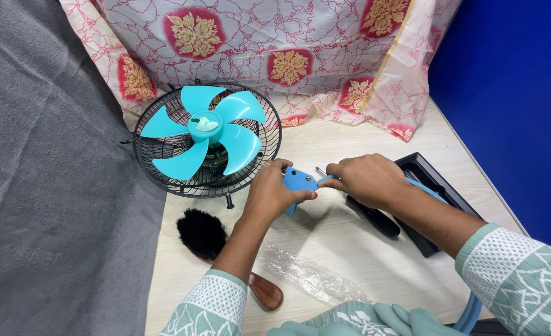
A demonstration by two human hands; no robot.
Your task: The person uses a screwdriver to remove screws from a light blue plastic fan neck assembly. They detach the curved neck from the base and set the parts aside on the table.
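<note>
1. The left hand (pixel 269 190) was closed around a small blue plastic part (pixel 300 182), fingers wrapped over its top edge and thumb under it, just to the right of the fan (pixel 207 140)
2. The right hand (pixel 366 180) was pinched narrow on a screwdriver (pixel 375 218); its metal tip showed just beside the blue part, and its black handle ran out below the wrist, away from the fan
3. The blue part sat between the two hands, near the lower right rim of the fan's wire cage, above the table (pixel 362 267)
4. The fan lay face up, its black wire guard open at the front, with turquoise blades and a pale cap at the hub
5. A brush (pixel 204 233) with black bristles and a brown wooden handle lay just below the fan, partly under the left forearm
6. A crumpled clear plastic bag (pixel 310 274) lay below and right of the fan, just beside the brush handle
7. A black tray (pixel 428 180) sat well to the right of the fan, partly hidden by the right forearm
8. A floral cloth (pixel 275 56) in pink and cream was bunched up behind the fan
9. A grey blanket (pixel 51 186) covered the area left of the fan
</note>
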